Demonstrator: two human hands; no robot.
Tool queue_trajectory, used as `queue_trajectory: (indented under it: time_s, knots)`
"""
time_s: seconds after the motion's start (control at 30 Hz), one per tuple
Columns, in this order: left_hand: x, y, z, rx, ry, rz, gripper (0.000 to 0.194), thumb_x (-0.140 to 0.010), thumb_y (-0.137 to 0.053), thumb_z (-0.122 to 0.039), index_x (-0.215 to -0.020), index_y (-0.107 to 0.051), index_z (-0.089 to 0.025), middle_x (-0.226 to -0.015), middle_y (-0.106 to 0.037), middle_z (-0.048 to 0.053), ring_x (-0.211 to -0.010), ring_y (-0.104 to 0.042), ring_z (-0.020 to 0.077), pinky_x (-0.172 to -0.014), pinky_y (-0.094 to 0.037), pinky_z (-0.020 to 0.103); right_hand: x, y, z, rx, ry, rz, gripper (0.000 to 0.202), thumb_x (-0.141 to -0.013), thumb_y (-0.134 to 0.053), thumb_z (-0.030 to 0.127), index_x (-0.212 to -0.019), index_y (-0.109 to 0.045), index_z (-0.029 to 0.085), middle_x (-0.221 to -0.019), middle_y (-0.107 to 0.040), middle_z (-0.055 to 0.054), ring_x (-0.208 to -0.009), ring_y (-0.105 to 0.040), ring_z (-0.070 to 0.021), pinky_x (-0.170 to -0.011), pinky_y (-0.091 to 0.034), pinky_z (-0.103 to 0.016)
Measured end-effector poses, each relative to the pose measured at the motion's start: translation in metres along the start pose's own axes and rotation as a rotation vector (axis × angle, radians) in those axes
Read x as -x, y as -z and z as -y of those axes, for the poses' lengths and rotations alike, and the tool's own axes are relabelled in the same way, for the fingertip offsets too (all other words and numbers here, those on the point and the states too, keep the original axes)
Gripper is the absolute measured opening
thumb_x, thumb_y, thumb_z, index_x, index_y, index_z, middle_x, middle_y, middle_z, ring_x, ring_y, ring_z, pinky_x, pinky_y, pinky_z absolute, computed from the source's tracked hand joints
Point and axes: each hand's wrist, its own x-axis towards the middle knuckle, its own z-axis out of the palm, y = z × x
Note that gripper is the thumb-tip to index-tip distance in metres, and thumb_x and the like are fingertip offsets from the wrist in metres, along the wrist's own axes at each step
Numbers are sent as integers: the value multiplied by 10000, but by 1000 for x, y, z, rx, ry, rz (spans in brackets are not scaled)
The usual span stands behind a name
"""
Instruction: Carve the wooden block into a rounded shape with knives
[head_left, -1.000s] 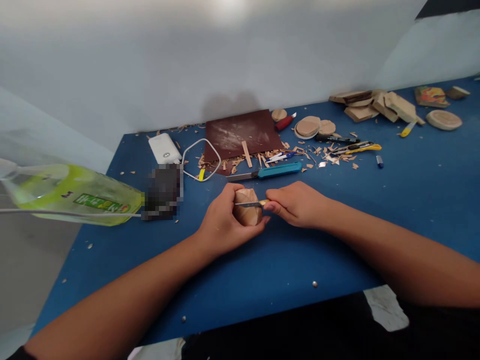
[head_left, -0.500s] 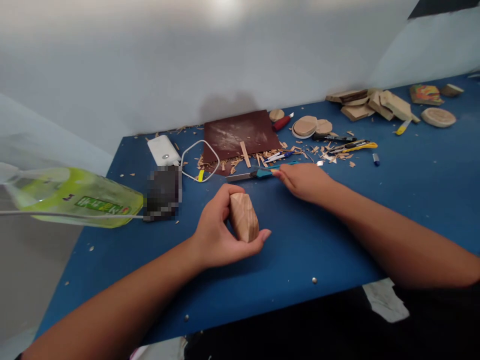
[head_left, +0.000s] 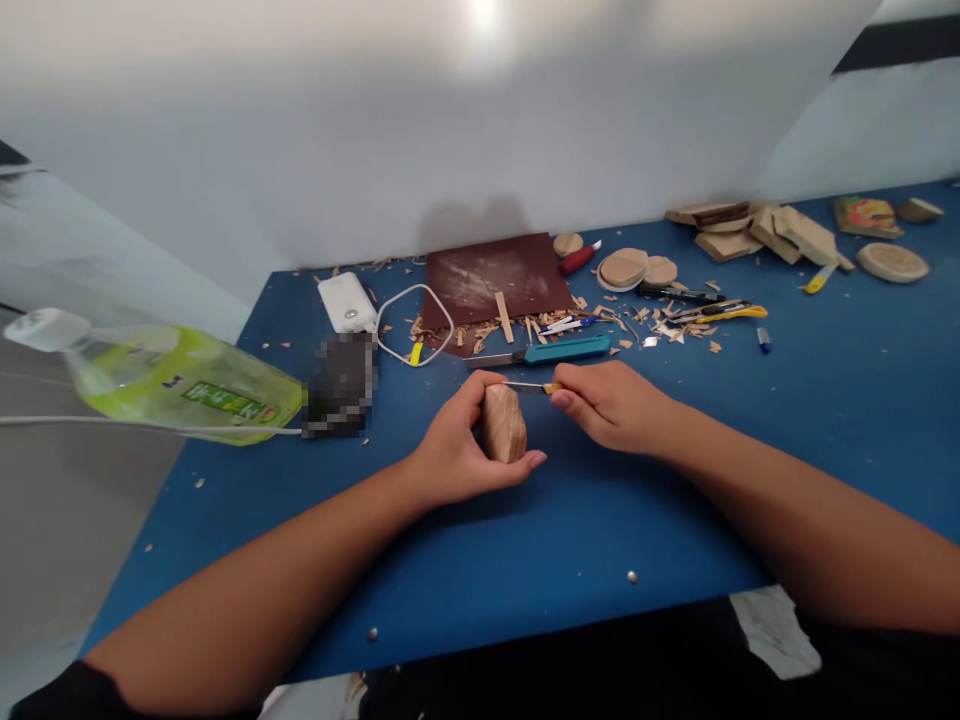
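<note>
Pale, striped wood sits between the fingers of my left hand [head_left: 450, 455]: a faceted block [head_left: 502, 425] on my side of the teal cutter [head_left: 568, 348], the forefinger curled at its far end and the thumb stretched past its near end. I can't tell whether its underside rests on the worktop [head_left: 585, 530]. My right hand [head_left: 611, 410], just nearer to me than the teal cutter, has its fingers closed around a small knife [head_left: 553, 388], with thin blade bare and pointing left. The blade lies at the block's far edge, close to my left fingertip; whether it touches the wood I can't make out.

To shave well here, I judge, I want the left forefinger tucked lower, out of the blade's line, and the block braced firmly into the palm. A shallow angle, short strokes and thin slices along the grain should give cleaner facets than one deep push. With the grip so near the blade, my right thumb needs care too.

Beyond the teal cutter, wood shavings [head_left: 504, 318] fringe a brown sheet [head_left: 495, 275]; left of it lies a white device [head_left: 347, 302].
</note>
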Motion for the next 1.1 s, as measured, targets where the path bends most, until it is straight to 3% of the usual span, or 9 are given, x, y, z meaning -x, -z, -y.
queue_trajectory:
  time_s: [0.2, 0.4, 0.63, 0.87, 1.1]
  knots:
    - [-4, 1, 14, 129, -17, 48, 686, -730, -913, -358, -1260, -487, -265, -1012, -618, 24, -837, -650, 191, -777, -592, 362, -3, -2, 2, -124, -12, 28, 340, -1129, -421, 502, -1147, -587, 205, -992, -701, -55, -816, -611, -196, -749, -399, -302]
    - [-7, 2, 18, 204, 82, 115, 638, -731, -901, -408, -1230, -536, -251, -882, -607, -17, -748, -614, 177, -684, -549, 323, -4, -5, 1, -121, -53, 8, 315, -1120, -455, 489, -1106, -592, 206, -916, -694, -35, -754, -597, -185, -706, -391, -294]
    - [-8, 8, 27, 223, 50, 200, 561, -769, -891, -452, -1141, -538, -224, -861, -572, -21, -745, -560, 160, -696, -495, 305, -3, -8, 0, -67, 11, -7, 323, -1134, -435, 460, -1146, -639, 210, -979, -728, -46, -818, -635, -189, -731, -384, -291]
    - [-11, 12, 25, 239, 22, 278, 536, -763, -889, -462, -1026, -496, -210, -815, -479, -50, -676, -419, 112, -613, -364, 245, 2, -9, 1, 83, 36, 5, 530, -1137, -304, 593, -911, -583, 204, -739, -639, -25, -645, -533, -178, -620, -239, -309]
    - [-12, 14, 19, 103, -25, 309, 547, -725, -882, -501, -989, -509, -200, -842, -504, -29, -732, -461, 140, -647, -391, 257, 1, -11, 6, 142, 64, 79, 559, -1139, -245, 616, -907, -551, 210, -774, -656, -32, -648, -504, -177, -617, -208, -315]
